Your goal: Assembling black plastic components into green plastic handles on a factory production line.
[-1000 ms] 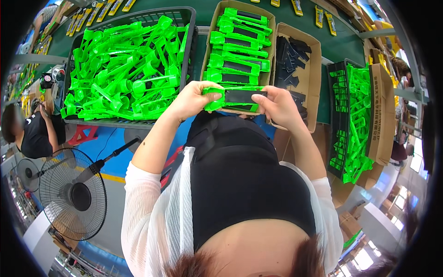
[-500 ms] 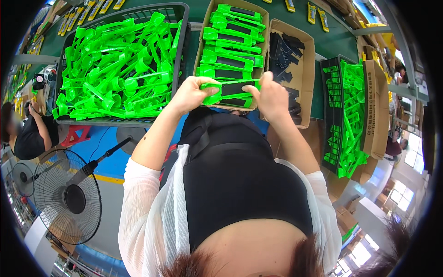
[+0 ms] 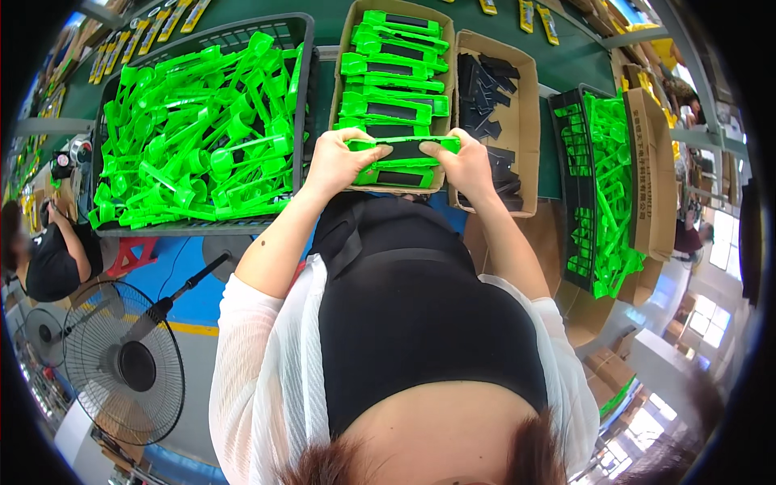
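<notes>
Over the near end of the middle carton [image 3: 450,81]: green part [image 3: 361,145] held crosswise, black strip [image 3: 406,151] face up. Left hand [image 3: 335,164] pinches the left end, right hand [image 3: 469,166] the right. Both thumbs bear on the strip; fingers behind are mostly hidden.

Risks, my read: uneven thumb pressure could skew the strip or lift an edge. Pushing hard mid-span could bow the green part. If either pinch slips, it likely drops onto the row below and knocks that out of line. Can't tell if the strip is fixed or loose.

Containers: middle carton has stacked green pieces [image 3: 392,69], black strips showing on them, laid crosswise in a rough column. Left basket [image 3: 305,89], black, heaped with jumbled green parts [image 3: 194,137]; tangling looks possible. Right carton [image 3: 517,121] has loose black strips [image 3: 477,113], scattered at odd angles. Far-right basket [image 3: 570,194]: more green parts [image 3: 610,194], piled.
</notes>
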Demonstrator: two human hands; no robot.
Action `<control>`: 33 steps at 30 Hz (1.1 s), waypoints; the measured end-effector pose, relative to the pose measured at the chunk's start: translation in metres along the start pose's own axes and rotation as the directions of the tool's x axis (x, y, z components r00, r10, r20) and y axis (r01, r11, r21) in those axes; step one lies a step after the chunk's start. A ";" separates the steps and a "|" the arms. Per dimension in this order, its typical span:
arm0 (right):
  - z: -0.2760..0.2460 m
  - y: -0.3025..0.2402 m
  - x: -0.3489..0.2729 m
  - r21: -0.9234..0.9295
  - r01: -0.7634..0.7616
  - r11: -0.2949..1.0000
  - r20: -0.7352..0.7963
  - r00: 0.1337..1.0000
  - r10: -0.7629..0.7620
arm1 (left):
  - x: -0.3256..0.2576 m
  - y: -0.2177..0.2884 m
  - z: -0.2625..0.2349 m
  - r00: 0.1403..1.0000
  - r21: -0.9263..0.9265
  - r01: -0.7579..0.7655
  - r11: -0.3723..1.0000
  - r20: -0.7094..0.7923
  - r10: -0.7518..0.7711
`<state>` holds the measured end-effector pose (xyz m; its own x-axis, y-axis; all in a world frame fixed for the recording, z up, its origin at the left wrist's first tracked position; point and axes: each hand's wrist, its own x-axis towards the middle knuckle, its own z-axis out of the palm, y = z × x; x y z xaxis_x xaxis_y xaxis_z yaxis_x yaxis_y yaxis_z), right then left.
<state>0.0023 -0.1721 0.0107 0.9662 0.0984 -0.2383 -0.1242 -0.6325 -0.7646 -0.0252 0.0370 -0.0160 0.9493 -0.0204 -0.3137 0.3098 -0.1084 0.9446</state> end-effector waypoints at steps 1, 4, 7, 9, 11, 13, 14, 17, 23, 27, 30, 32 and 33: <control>0.001 0.000 -0.003 -0.001 0.016 1.000 -0.021 1.000 -0.016 | 0.002 0.002 0.000 0.996 0.144 -0.092 0.985 0.001 0.093; 0.005 0.012 -0.005 0.018 -0.005 1.000 0.057 0.998 0.003 | 0.008 0.021 0.007 0.953 0.758 -0.301 0.579 0.234 0.190; 0.006 0.019 -0.007 0.348 -0.032 0.937 0.264 0.962 -0.065 | 0.014 0.026 0.025 0.940 0.564 -0.333 0.756 0.266 0.216; 0.006 0.022 -0.010 0.356 0.011 0.934 0.247 0.963 -0.105 | 0.009 0.028 0.034 0.939 0.542 -0.340 0.768 0.233 0.252; 0.007 0.022 -0.011 0.494 -0.029 0.869 0.237 0.966 -0.102 | 0.013 0.029 0.037 0.925 0.592 -0.379 0.711 0.242 0.292; 0.016 0.030 -0.013 0.637 -0.051 0.769 0.184 0.979 -0.088 | 0.032 0.032 0.037 0.902 0.670 -0.430 0.605 0.289 0.321; 0.017 0.032 -0.015 0.765 -0.225 0.603 0.295 0.955 -0.017 | 0.047 0.043 0.034 0.899 0.697 -0.433 0.572 0.380 0.218; 0.023 0.041 -0.010 0.819 -0.329 0.470 0.320 0.942 0.100 | 0.121 0.035 0.029 0.691 0.699 -0.677 0.229 0.499 0.523; -0.018 0.113 -0.008 0.478 -0.192 0.857 0.113 0.981 0.157 | 0.208 0.032 0.013 0.832 0.931 -0.360 -0.065 0.352 0.428; -0.045 0.153 0.007 0.086 -0.174 0.981 -0.173 0.967 0.187 | 0.222 0.003 0.017 0.944 0.962 -0.270 -0.038 0.273 0.187; -0.048 0.184 0.047 -0.315 -0.004 0.949 -0.238 0.968 -0.075 | 0.217 0.012 0.015 0.955 0.972 -0.232 -0.023 0.232 0.187; -0.044 0.195 0.076 -0.492 0.087 0.866 -0.230 0.947 -0.226 | 0.196 0.003 0.026 0.920 0.954 -0.279 0.107 0.234 0.313; -0.048 0.188 0.090 -0.529 0.126 0.839 -0.127 0.966 -0.225 | 0.190 -0.014 0.034 0.867 0.893 -0.369 0.258 0.231 0.442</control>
<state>0.0763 -0.3190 -0.1262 0.9900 0.1399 0.0176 0.1370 -0.9248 -0.3549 0.1491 0.0011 -0.0921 0.9476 -0.2948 0.1233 -0.3180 -0.9080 0.2729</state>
